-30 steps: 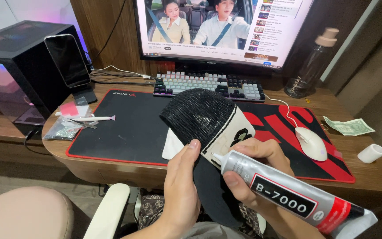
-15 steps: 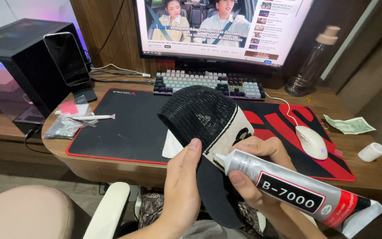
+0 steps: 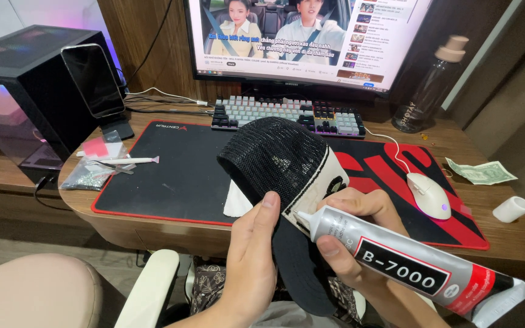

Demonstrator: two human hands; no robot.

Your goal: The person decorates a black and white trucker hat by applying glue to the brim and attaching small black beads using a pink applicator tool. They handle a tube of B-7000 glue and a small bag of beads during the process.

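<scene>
Over the desk edge, right hand grips glue tube, nozzle pointing up-left at cap.

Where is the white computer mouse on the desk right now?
In the head view, the white computer mouse lies on the right part of the black and red desk mat, just beyond the right hand holding the grey glue tube.

The mouse pad lies on the surface. The keyboard sits behind it, the mouse right, the phone left.
</scene>
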